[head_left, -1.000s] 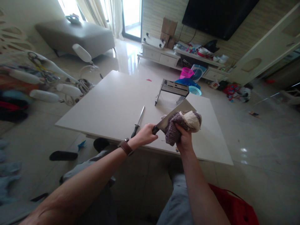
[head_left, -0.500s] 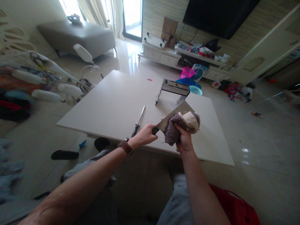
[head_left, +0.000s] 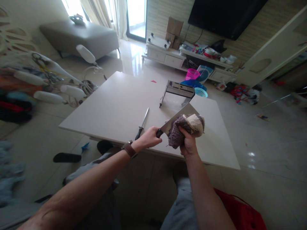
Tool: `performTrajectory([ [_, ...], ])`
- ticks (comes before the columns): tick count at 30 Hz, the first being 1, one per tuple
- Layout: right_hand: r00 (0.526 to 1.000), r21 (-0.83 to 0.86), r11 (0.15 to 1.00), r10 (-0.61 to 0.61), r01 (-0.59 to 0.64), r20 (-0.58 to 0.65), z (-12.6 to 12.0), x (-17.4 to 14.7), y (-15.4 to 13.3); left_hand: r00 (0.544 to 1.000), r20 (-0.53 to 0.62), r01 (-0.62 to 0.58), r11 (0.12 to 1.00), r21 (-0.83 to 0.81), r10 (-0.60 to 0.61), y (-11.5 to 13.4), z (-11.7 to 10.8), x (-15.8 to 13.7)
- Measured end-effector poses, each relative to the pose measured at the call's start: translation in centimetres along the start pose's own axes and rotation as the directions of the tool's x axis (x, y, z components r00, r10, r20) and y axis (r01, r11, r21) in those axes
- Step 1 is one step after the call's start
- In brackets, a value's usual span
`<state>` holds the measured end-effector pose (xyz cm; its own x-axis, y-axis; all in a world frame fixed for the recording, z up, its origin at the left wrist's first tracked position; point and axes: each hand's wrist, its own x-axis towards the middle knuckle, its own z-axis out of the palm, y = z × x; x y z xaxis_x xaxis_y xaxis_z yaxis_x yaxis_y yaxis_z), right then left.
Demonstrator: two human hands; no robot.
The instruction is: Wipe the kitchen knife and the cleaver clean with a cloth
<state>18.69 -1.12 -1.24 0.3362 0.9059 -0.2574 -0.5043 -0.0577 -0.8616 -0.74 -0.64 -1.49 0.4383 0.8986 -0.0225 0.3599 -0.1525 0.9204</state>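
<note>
A cleaver (head_left: 168,125) with a wide steel blade and black handle is held over the near edge of the table, its blade pointing up to the right. My left hand (head_left: 151,137) is closed around the handle. In my right hand (head_left: 190,144) is a bunched brown and cream towel (head_left: 177,135), pressed against the blade and covering much of its lower side. A honing steel (head_left: 142,125) with a black handle lies on the white table (head_left: 105,108), left of the cleaver. Behind the blade stands a knife block (head_left: 181,89) with a slotted dark top and clear sides.
A small red scrap (head_left: 153,81) lies toward the table's far edge. Beyond the table are a pink basket (head_left: 192,74) and a light blue basket (head_left: 200,92) on the floor. A red bag (head_left: 242,207) sits by my right leg, and a white lamp (head_left: 72,91) stands at left.
Both hands, the cleaver and the towel keep nearly the same place. The whole view has shifted very slightly.
</note>
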Motion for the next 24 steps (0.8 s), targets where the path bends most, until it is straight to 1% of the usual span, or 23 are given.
performTrajectory([
  [4, 1.0, -0.012, 1.0, -0.005, 0.005, 0.006, -0.06, 0.03, 0.08, 1.0, -0.007, 0.008, 1.0, 0.009, -0.008, -0.06, 0.02, 0.02],
  [8, 1.0, -0.006, 1.0, -0.003, 0.003, -0.013, 0.09, -0.06, 0.13, 1.0, -0.009, 0.024, 1.0, 0.011, -0.024, 0.02, 0.02, 0.0],
  [24, 1.0, -0.013, 1.0, -0.013, 0.013, -0.004, 0.26, -0.27, 0.43, 1.0, -0.002, 0.018, 1.0, -0.026, -0.018, 0.03, 0.04, -0.07],
])
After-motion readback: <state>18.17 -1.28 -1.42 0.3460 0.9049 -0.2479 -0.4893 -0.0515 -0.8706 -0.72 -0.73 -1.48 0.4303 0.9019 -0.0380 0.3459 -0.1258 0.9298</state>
